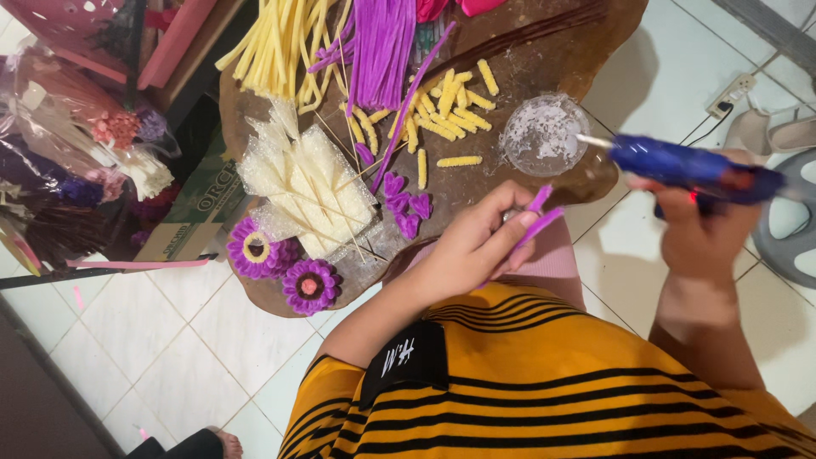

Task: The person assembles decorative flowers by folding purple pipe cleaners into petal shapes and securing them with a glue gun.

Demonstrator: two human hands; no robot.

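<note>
Place: over a low brown table (544,64) on white floor tiles.
Left hand (476,246): closed, pinching a bent purple pipe cleaner (538,223) at the table's near edge.
Pipe cleaner: fuzzy, bright purple, folded into a narrow loop, its ends pointing up and right past the fingers.
Right hand (701,234): gripping a blue glue gun (688,166), metal tip aimed left, close to a clear dish (544,134).
Left of the hand: purple loops (406,206) lie on the table.
Far side: yellow pieces (446,106), purple stems (380,42).
Near left: two purple flowers (285,270) beside a clear packet (310,183).
</note>
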